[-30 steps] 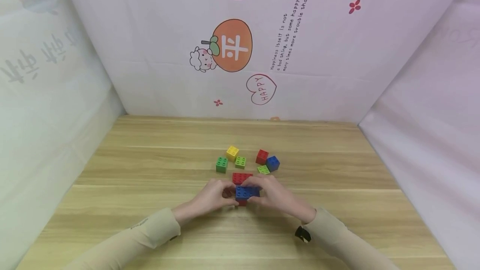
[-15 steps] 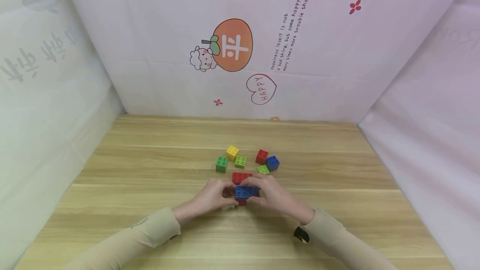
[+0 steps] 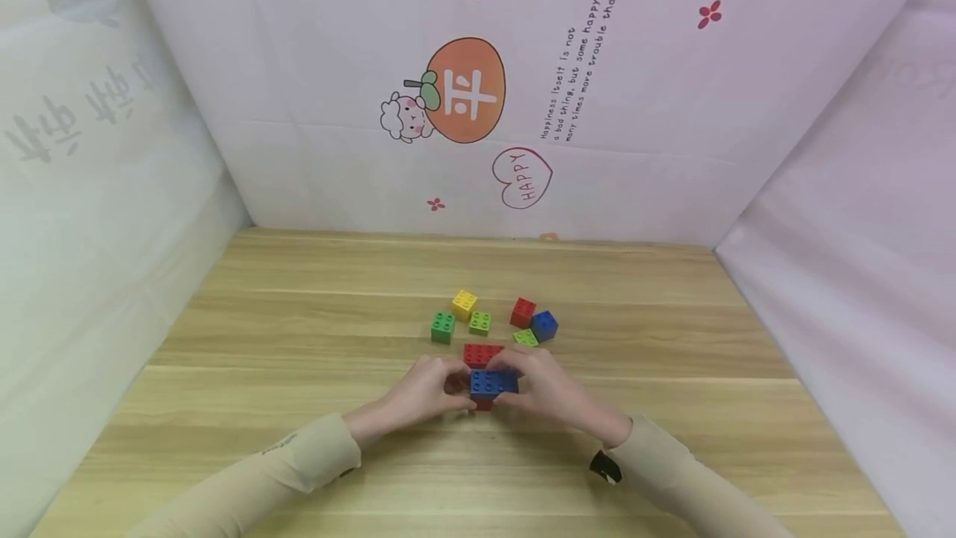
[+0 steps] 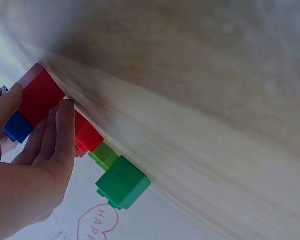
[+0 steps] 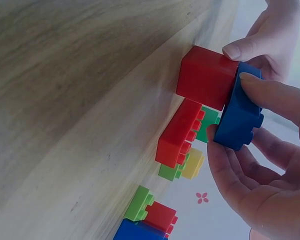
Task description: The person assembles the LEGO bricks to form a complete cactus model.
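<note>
"Changes?"
"None visible within a second; stack [image 3: 484, 388] looked no further along."
"Holdings?"
"Your left hand [image 3: 424, 388] pinched the red block [image 5: 207, 77]; your right hand [image 3: 548, 388] pinched the blue brick [image 5: 236, 120], overhanging atop it."

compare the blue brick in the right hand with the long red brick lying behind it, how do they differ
The blue brick is pinched by the right hand; the long red brick is free of both hands. The blue brick sits over a separate red block; the long red brick lies on the tabletop. Both are oblong and studded.
</note>
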`<state>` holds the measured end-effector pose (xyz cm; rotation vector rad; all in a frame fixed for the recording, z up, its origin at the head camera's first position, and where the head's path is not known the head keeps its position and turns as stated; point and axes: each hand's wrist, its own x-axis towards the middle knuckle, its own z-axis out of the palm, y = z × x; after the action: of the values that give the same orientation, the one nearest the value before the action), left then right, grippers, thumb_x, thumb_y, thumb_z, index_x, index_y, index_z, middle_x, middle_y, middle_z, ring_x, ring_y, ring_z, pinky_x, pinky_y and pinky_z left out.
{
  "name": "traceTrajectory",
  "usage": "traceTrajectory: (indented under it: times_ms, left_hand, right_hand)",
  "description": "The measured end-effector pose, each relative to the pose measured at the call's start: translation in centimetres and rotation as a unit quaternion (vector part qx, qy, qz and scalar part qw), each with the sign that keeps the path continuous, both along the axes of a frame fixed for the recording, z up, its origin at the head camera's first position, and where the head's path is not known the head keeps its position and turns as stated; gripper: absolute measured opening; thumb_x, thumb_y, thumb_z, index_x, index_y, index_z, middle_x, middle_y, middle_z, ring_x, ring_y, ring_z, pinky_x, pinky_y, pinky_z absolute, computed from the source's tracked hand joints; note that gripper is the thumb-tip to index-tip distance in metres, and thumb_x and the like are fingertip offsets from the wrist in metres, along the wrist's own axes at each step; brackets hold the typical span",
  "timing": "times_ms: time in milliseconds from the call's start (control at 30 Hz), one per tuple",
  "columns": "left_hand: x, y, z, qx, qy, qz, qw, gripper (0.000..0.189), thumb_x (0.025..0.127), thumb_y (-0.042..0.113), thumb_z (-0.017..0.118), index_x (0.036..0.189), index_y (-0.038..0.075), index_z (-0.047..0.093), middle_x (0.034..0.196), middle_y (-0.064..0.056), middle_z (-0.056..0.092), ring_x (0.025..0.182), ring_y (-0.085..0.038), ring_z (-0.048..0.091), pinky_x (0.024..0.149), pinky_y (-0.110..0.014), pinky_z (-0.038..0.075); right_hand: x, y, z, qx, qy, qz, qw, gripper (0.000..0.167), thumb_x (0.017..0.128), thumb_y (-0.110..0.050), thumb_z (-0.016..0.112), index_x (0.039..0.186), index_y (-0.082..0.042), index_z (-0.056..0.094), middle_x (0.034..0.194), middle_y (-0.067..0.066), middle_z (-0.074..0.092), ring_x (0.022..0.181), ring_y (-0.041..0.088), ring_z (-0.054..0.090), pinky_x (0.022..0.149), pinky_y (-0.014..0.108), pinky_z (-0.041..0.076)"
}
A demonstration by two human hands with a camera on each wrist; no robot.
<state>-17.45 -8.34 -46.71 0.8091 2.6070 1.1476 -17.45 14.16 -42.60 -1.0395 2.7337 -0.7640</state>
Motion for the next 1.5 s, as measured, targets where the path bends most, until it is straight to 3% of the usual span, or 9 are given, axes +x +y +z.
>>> traceTrajectory:
  times_ms: [533,733,900,1100,1267,1500]
  left_hand:
    - [0.1,0.2,0.4,-0.004,-0.011,-0.008,0.9999,0.031,0.082,0.021,0.081,0.108,0.009,0.072,0.097,-0.003,0.074,0.086,-0.013,0.068,0.074,-0.021,0.057]
    - [0.2,0.2,0.5,-0.001,-0.007,-0.013,0.9999,0.028,0.082,0.020,0.081,0.107,0.009,0.072,0.096,-0.003,0.074,0.085,-0.013,0.068,0.074,-0.019,0.056]
    - [0.4,0.1,0.5,-0.003,-0.001,-0.014,0.9999,0.029,0.082,0.020,0.081,0.107,0.008,0.072,0.097,-0.002,0.074,0.086,-0.014,0.068,0.074,-0.018,0.056]
    - [0.4,0.1,0.5,-0.002,0.002,-0.012,0.9999,0.030,0.081,0.019,0.081,0.108,0.007,0.071,0.099,-0.004,0.075,0.087,-0.014,0.069,0.075,-0.018,0.056]
    - [0.4,0.1,0.5,0.000,-0.009,-0.008,0.9999,0.032,0.081,0.019,0.081,0.108,0.006,0.071,0.101,-0.006,0.076,0.086,-0.014,0.069,0.076,-0.018,0.056]
    - [0.5,0.1,0.5,0.001,-0.011,-0.009,0.9999,0.031,0.081,0.019,0.081,0.108,0.006,0.071,0.100,-0.006,0.076,0.085,-0.012,0.069,0.075,-0.018,0.056]
  right_hand:
    - [0.0,0.2,0.2,0.003,0.005,0.009,0.9999,0.034,0.082,-0.017,0.081,0.114,-0.010,0.069,0.115,0.005,0.072,0.106,0.017,0.067,0.091,0.033,0.059]
    - [-0.6,0.4,0.5,-0.016,-0.012,0.016,0.9997,0.031,0.082,-0.023,0.081,0.109,-0.012,0.071,0.107,0.002,0.075,0.097,0.013,0.069,0.085,0.027,0.060]
    - [-1.6,0.5,1.0,-0.043,-0.015,0.008,0.9989,0.027,0.086,-0.023,0.078,0.107,-0.007,0.071,0.102,0.007,0.076,0.091,0.016,0.071,0.081,0.030,0.062]
    - [-3.7,0.5,2.2,-0.061,-0.028,-0.033,0.9972,0.025,0.089,-0.016,0.074,0.112,-0.006,0.069,0.106,0.011,0.074,0.094,0.017,0.070,0.084,0.032,0.061]
    - [-5.4,0.0,2.3,-0.068,-0.060,-0.068,0.9935,0.030,0.090,-0.016,0.072,0.116,-0.003,0.067,0.109,0.012,0.074,0.096,0.019,0.070,0.086,0.031,0.060]
    - [-6.7,-1.2,2.2,-0.060,-0.092,-0.103,0.9886,0.033,0.090,-0.015,0.072,0.120,-0.001,0.065,0.115,0.016,0.072,0.101,0.024,0.070,0.091,0.037,0.059]
